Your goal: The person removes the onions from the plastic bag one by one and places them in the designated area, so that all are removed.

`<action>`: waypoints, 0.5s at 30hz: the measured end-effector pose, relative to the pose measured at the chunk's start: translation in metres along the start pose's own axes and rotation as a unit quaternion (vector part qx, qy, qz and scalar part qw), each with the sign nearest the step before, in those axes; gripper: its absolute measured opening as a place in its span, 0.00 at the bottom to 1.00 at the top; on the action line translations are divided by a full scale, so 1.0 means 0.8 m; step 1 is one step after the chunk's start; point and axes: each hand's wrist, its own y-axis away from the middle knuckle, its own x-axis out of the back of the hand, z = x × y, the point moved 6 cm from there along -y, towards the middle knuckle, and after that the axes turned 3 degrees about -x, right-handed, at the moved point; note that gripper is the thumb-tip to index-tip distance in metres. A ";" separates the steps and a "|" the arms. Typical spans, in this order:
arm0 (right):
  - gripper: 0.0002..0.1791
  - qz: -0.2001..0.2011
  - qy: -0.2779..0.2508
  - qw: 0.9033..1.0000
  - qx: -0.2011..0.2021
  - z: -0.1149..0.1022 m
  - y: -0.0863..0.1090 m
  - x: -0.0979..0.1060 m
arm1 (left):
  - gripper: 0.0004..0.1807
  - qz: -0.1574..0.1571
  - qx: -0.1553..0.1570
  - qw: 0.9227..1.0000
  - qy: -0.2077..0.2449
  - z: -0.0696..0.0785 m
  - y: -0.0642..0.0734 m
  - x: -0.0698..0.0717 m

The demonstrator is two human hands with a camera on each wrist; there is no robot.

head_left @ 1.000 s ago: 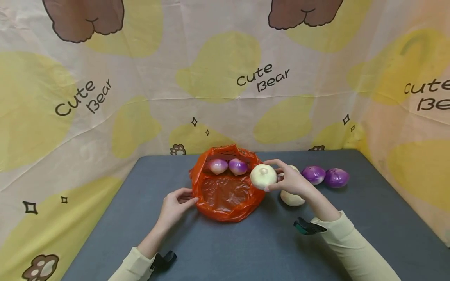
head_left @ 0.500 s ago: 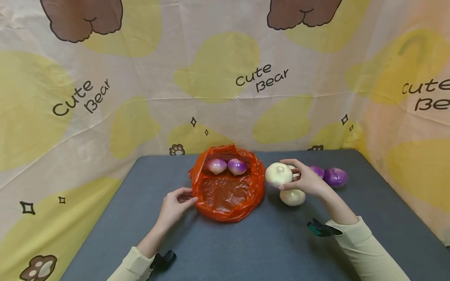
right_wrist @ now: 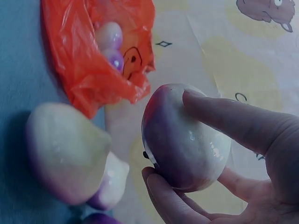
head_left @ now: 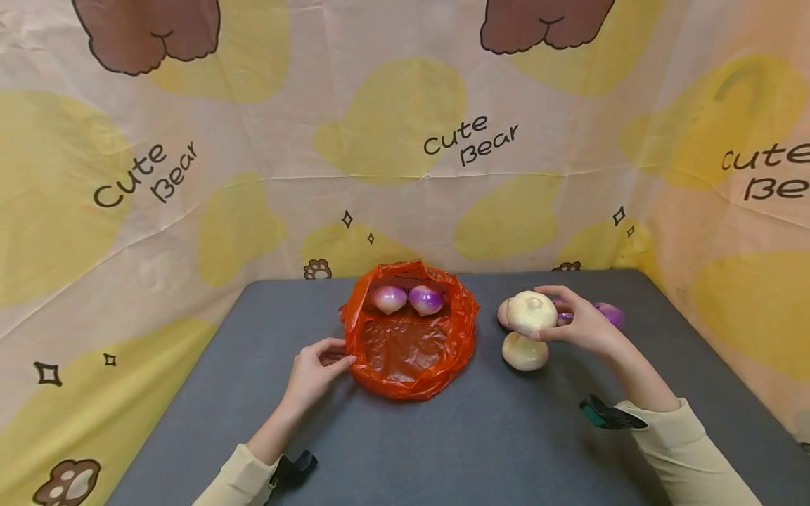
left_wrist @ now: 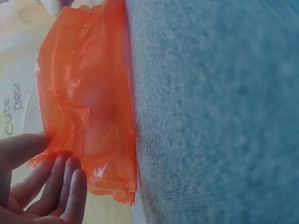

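My left hand (head_left: pixel 313 374) pinches the left rim of an orange plastic bag (head_left: pixel 411 388), its thumb outside in the left wrist view. The bag's mouth faces me, and two purple-and-white onions (head_left: pixel 427 300) lie inside at the back. To the right of the bag, my right hand (head_left: pixel 587 325) holds a pale onion (head_left: pixel 531 312) between thumb and fingers, above the table. In the right wrist view this held onion (right_wrist: pixel 180 140) shows a purple side. Below it sits another pale onion (head_left: pixel 525 353), and one more (head_left: pixel 503 314) is partly hidden behind it.
Purple onions (head_left: pixel 610 315) lie behind my right hand, partly covered by it. The grey table (head_left: pixel 418 450) ends at the back against a printed cloth (head_left: pixel 392 126), which also hangs along both sides. Dark straps with cameras (head_left: pixel 610 414) sit on both wrists.
My right hand has moved right with the pale onion, away from the bag's right rim to over the loose onions. My left hand stays on the bag.
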 end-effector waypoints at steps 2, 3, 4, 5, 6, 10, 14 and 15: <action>0.43 0.004 -0.001 1.000 0.000 0.004 0.002 0.004 | 0.14 0.002 0.002 1.000 -0.002 0.001 0.000 0.000; 0.43 0.006 0.000 1.000 0.001 0.006 0.003 0.007 | 0.14 0.002 0.004 1.000 -0.003 0.001 0.000 0.000; 0.43 0.008 0.002 1.000 -0.001 0.008 0.005 0.009 | 0.14 0.002 0.005 1.000 -0.004 0.001 0.000 0.000; 0.43 0.009 0.005 1.000 -0.004 0.011 0.006 0.011 | 0.14 0.002 0.006 1.000 -0.004 0.001 0.000 0.000; 0.43 0.010 0.006 1.000 -0.009 0.014 0.007 0.012 | 0.15 0.002 0.007 1.000 -0.004 0.001 0.000 0.000; 0.43 0.011 0.023 1.000 -0.015 0.023 0.012 0.020 | 0.15 0.004 0.010 1.000 -0.005 -0.001 -0.001 -0.001; 0.42 0.015 0.044 0.999 -0.003 0.031 0.017 0.027 | 0.14 0.007 0.013 1.000 -0.005 0.000 -0.003 -0.002; 0.41 0.015 0.049 0.999 0.001 0.033 0.018 0.029 | 0.14 0.007 0.013 1.000 -0.004 0.000 -0.003 -0.002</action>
